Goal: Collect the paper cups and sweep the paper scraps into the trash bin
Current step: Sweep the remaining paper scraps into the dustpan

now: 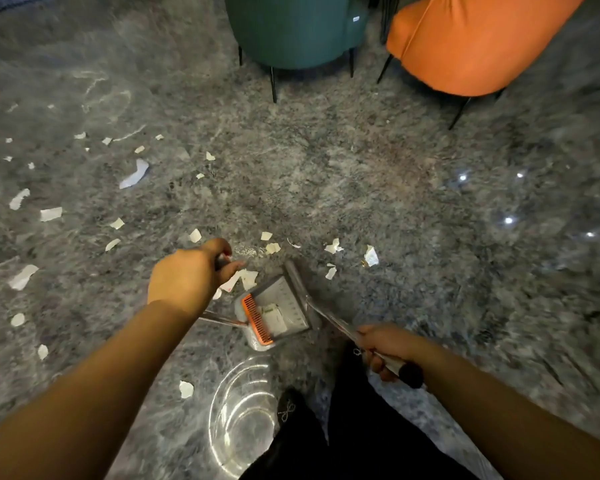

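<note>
The right hand [385, 351] grips the grey long-handled dustpan [278, 313]; the left hand [187, 275] curls around what is probably a broom handle. Torn white paper scraps [51, 214] litter the grey marble floor [361, 174] from nine to twelve o'clock.

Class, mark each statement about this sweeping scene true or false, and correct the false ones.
1. The right hand grips the long handle of the dustpan. True.
2. The dustpan holds nothing. False: pale paper lies in it, beside its orange comb.
3. Most paper scraps lie to the person's left. True.
4. Both chairs are orange. False: the left chair is teal, the right chair orange.
5. The left hand is open and idle. False: it grips a handle.
</note>
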Demonstrator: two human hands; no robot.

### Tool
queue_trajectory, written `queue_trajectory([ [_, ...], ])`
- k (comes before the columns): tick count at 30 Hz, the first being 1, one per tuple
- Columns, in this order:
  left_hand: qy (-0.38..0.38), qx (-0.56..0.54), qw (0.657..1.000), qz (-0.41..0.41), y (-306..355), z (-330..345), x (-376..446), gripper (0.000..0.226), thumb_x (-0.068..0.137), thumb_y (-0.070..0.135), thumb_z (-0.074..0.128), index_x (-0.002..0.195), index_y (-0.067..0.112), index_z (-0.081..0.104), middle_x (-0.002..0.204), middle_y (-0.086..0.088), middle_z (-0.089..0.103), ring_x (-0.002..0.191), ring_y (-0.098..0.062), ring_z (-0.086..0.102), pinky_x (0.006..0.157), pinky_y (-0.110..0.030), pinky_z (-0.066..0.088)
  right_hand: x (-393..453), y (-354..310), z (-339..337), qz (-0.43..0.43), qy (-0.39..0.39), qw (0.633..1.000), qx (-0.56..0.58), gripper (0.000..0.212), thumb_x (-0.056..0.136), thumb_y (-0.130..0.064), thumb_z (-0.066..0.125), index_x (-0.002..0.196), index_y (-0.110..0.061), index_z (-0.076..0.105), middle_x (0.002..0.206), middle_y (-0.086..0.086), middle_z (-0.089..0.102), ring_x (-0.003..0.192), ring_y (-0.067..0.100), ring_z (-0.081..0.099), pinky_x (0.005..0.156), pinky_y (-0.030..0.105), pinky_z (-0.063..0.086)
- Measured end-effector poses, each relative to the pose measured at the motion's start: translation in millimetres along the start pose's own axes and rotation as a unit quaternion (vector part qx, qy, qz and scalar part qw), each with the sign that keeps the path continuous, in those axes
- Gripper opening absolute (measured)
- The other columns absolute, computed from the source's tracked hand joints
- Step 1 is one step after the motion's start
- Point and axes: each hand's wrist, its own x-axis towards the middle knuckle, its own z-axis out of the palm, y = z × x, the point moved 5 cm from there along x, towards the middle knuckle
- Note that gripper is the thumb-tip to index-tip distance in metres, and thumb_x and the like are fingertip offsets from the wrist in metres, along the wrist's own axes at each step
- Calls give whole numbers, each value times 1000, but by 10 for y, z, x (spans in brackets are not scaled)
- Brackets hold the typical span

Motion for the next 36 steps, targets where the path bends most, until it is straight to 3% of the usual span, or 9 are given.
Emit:
queue_trajectory([
  [6, -29, 33, 998, 53, 586, 180, 440, 32, 87, 50, 63, 104, 23, 64, 82, -3, 72, 73, -31, 67, 54, -31, 47, -78, -124, -635, -49, 57, 997, 28, 23, 100, -9, 44, 122, -9, 49, 61, 8, 44, 33, 9, 40, 34, 15, 33],
  [10, -31, 27, 998, 55, 937, 285, 781, 30, 88, 48, 63, 104, 22, 64, 82, -2, 72, 73, -30, 67, 51, -25, 35, -88, -242, -1202, -58, 74, 995, 34, 14, 98, -1, 43, 104, -6, 54, 59, 10, 43, 32, 11, 40, 34, 17, 35],
  [15, -51, 22, 998, 31, 1229, 482, 1202, 30, 88, 46, 64, 104, 21, 63, 84, -3, 73, 76, -30, 68, 56, -30, 46, 22, -413, -1972, -55, 111, 992, 31, 23, 95, 1, 44, 116, -3, 54, 58, 10, 44, 36, 13, 39, 37, 17, 33],
  [22, -34, 42, 998, -17, 1386, 624, 1748, 31, 85, 52, 64, 101, 25, 63, 81, 0, 74, 74, -29, 69, 56, -30, 46, 378, -665, -2775, -57, 121, 989, 62, 21, 96, -2, 44, 112, -13, 52, 56, 10, 51, 41, 17, 44, 39, 24, 38],
  [25, -23, 52, 998, -19, 1451, 638, 1851, 33, 83, 55, 64, 99, 26, 64, 79, 3, 74, 71, -28, 69, 52, -25, 41, 516, -681, -2923, -41, 113, 990, 74, 20, 98, -5, 42, 114, -15, 51, 60, 9, 50, 45, 17, 44, 38, 23, 37],
  [29, -11, 61, 998, 1, 1578, 661, 1928, 31, 81, 50, 69, 95, 22, 66, 72, 0, 73, 61, -28, 68, 48, -22, 38, 643, -756, -2995, -17, 107, 989, 97, 18, 96, 1, 38, 107, -4, 51, 59, 10, 47, 43, 16, 44, 37, 21, 36],
  [32, 2, 67, 998, 12, 1643, 665, 1993, 29, 79, 46, 74, 91, 21, 67, 68, 1, 71, 56, -27, 66, 48, -18, 29, 725, -835, -3062, 22, 113, 989, 90, 20, 95, 4, 37, 103, -4, 53, 58, 15, 54, 45, 22, 47, 44, 24, 38],
  [36, 8, 66, 998, 9, 1664, 639, 2046, 28, 78, 46, 75, 91, 22, 68, 68, 4, 71, 55, -25, 66, 49, -16, 27, 843, -902, -3106, 38, 136, 990, 15, 32, 97, 4, 33, 121, -3, 52, 64, 15, 54, 50, 22, 47, 46, 29, 39],
])
